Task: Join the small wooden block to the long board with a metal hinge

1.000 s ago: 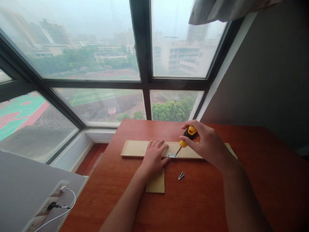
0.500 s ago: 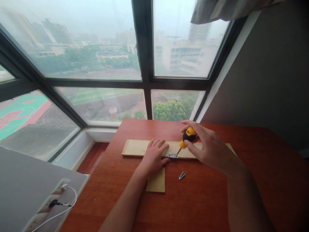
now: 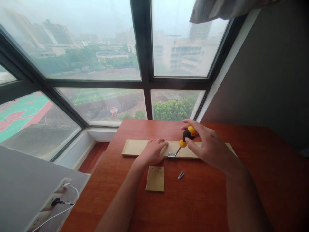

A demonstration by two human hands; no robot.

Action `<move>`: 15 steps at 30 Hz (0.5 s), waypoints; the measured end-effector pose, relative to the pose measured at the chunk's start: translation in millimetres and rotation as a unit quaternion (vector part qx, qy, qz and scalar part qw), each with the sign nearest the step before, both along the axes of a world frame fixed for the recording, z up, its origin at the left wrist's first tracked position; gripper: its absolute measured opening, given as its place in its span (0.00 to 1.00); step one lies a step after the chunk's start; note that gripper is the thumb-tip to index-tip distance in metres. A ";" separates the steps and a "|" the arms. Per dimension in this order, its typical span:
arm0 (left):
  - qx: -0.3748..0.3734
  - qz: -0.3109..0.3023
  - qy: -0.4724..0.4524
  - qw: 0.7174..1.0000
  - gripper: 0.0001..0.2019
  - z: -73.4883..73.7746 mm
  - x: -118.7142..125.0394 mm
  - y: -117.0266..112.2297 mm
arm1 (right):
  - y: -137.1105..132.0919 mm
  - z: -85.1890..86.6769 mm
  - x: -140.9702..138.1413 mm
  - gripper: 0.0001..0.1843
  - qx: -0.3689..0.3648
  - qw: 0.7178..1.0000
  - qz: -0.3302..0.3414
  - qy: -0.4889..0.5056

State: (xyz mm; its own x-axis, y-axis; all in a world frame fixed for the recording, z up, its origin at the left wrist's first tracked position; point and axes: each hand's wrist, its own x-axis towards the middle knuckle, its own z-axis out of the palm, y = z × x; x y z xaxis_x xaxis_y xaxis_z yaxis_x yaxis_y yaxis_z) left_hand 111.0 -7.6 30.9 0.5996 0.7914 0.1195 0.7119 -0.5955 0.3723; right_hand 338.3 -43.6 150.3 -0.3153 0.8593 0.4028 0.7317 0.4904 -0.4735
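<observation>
A long pale wooden board (image 3: pixel 134 147) lies across the table. My left hand (image 3: pixel 154 151) grips it left of centre, fingers over the top and thumb side at the near edge. On the board's near edge, just right of that hand, sits a small metal hinge (image 3: pixel 172 155). My right hand (image 3: pixel 204 141) is closed around the yellow-and-black handle of a screwdriver (image 3: pixel 188 135). The tool tilts, its tip down at the hinge's right end; the exact contact is too small to tell.
On the reddish-brown table (image 3: pixel 193 206), a small wooden piece (image 3: pixel 155 178) with two dark holes lies in front of my left hand. Screws (image 3: pixel 181 175) lie to its right. Windows (image 3: pixel 101 106) stand behind, and wall sockets (image 3: pixel 54 201) with plugged cables are at left.
My left hand has drawn its fingers in and shifted slightly left, uncovering the small piece's top. The screwdriver handle has turned a little in my right hand, its tip still at the hinge.
</observation>
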 end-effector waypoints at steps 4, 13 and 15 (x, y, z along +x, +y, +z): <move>-0.002 -0.004 0.001 1.000 0.24 2.3 -1.0 2.3 | 2.7 -3.0 -5.7 0.26 0.034 0.995 -0.077 -0.050; 0.014 -0.014 -0.009 1.000 0.32 -11.7 -6.1 5.0 | -2.4 0.8 -3.5 0.30 -0.003 1.000 0.003 0.007; 0.020 -0.013 -0.008 1.000 0.34 -14.9 -6.1 5.2 | -1.7 -0.5 -4.5 0.27 0.006 0.999 -0.038 -0.013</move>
